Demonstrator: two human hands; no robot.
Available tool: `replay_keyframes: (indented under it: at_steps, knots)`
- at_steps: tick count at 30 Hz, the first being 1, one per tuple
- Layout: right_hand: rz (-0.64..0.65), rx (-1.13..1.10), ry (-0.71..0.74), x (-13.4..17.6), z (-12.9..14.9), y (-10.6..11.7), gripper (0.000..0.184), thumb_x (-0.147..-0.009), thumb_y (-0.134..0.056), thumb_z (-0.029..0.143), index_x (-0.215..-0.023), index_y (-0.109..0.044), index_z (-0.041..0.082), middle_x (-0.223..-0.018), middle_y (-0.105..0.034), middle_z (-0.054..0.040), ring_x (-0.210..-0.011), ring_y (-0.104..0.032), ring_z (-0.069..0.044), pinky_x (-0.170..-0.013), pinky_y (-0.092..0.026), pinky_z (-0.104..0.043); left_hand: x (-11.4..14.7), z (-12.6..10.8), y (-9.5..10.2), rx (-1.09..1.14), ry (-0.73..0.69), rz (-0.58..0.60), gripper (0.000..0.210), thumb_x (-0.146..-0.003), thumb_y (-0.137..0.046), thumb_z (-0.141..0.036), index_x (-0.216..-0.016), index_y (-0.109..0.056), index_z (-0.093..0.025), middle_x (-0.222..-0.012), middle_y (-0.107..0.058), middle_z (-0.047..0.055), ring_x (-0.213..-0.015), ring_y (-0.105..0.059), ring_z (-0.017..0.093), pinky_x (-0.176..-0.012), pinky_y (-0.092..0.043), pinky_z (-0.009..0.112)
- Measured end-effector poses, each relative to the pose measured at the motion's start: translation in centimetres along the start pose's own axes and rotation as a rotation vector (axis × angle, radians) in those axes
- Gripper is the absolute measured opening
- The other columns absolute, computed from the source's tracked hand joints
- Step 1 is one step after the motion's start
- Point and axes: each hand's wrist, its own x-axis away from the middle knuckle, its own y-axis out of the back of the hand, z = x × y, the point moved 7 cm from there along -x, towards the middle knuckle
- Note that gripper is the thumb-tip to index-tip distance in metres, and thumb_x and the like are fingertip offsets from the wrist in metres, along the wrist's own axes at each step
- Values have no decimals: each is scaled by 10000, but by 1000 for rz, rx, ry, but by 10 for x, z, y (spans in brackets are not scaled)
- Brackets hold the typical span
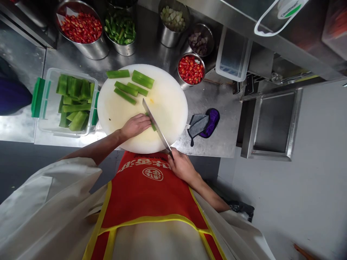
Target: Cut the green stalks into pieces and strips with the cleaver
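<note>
On the round white cutting board point(172, 95), my left hand point(136, 125) presses its closed fingers over a piece of green vegetable point(153, 127), mostly hidden by the fingers and the blade. My right hand point(182, 165) is wrapped round the dark handle of a broad-bladed kitchen knife point(159, 129). The blade slants across the board, right beside my left fingertips and against the piece. Several cut green vegetable strips point(143, 79) lie toward the board's far left edge. Left of the board stands a clear plastic box point(46, 122) with larger green vegetable chunks point(78, 121) in it.
Metal pots of chopped red chillies point(81, 28), sliced green chillies point(120, 29) and pale diced pieces point(172, 18) line the back. A smaller pot of red chilli rings point(191, 69) stands near the board. A purple-and-grey cloth item point(207, 122) lies to the right.
</note>
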Motion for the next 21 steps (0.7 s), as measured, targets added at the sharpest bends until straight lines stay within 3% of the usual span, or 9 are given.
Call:
replay_keyframes:
  at_steps: [10,15,21]
  knots:
    - [68,3,-37,14,-1,4,293,-1035,-395,262,-1282,-511,154,-1006,-744,-107,-879,-696,-243,-755,-414,-298,0,0,1,-11,7,-28,248,-1021,-510,-304,-1023,-738,-205,-1045,-741,54,-978,-656,180,-923,-551,341]
    - [45,24,-24,-13,2,-4,225,-1038,-378,230,-1185,-532,155,-1045,-739,-124,-926,-695,-246,-758,-408,-298,1,0,-1,8,3,-19,245,-1018,-514,-300,-1026,-741,-207,-1061,-739,58,-993,-655,186,-917,-554,351]
    - [4,12,-22,-14,2,-1,297,-1039,-394,249,-1300,-500,154,-1119,-731,-131,-993,-691,-248,-823,-443,-301,5,4,-2,59,30,-33,257,-1023,-493,-289,-1061,-738,-217,-1065,-736,60,-1009,-651,184,-928,-556,356]
